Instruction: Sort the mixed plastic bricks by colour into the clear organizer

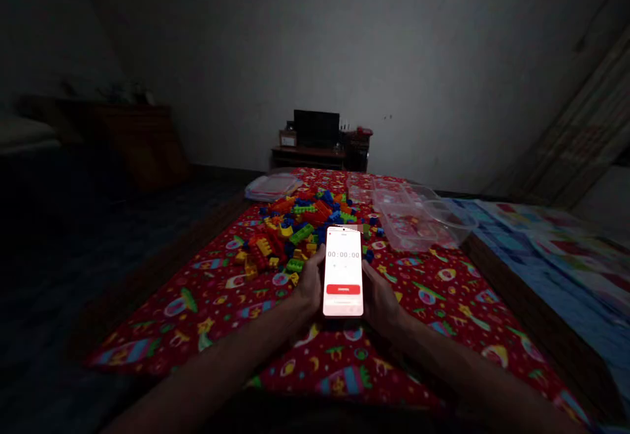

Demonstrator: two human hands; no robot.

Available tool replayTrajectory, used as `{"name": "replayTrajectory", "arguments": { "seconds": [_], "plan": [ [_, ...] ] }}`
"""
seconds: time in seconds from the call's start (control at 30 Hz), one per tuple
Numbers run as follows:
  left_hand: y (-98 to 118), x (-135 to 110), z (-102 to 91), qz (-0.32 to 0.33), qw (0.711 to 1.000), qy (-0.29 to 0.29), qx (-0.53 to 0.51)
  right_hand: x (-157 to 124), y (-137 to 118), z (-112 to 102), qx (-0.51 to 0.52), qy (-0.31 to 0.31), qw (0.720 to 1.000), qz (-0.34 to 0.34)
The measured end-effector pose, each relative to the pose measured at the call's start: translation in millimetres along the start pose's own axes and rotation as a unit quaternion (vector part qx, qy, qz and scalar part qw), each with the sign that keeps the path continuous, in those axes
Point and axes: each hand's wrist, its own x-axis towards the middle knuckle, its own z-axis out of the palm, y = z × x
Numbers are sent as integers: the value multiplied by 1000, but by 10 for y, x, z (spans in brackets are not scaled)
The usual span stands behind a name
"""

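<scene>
Room dim, most of frame dark; plain wall (394,60) fills upper half. Red patterned cloth (433,296) with cartoon prints covers a low table across lower centre, the biggest lit thing. Blue patterned mat (556,257) runs along right edge of frame, just beside the cloth. Dark cabinet (132,138) at left middle, barely visible. Small desk (315,155) against the wall at centre, dark monitor (316,127) on it.

Pile of toy bricks (300,220), red, blue, yellow, green, sits on the cloth above centre, directly beyond the phone. Clear plastic containers (418,217) right of the pile, empty-looking; another clear box with red trim (273,186) upper left of the pile.

Phone (343,271) upright at centre frame, held over the cloth, screen lit white. Readable: timer digits "00:00:00"; red button below them, its label too small to read. Small text at bottom unreadable.

Left hand (309,283) curled around phone's left edge, gripping it. Right hand (378,293) wrapped on the right edge, gripping too. Both forearms come in from bottom of frame. Phone blocks view of the pile's near edge.
</scene>
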Motion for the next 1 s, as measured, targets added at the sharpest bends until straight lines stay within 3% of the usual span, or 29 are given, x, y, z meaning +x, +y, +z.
{"name": "replayTrajectory", "arguments": {
  "seconds": [1.0],
  "plan": [
    [-2,38,-42,10,1000,-13,-12,8,12,10,-5,-9,1000,-3]
  ]
}}
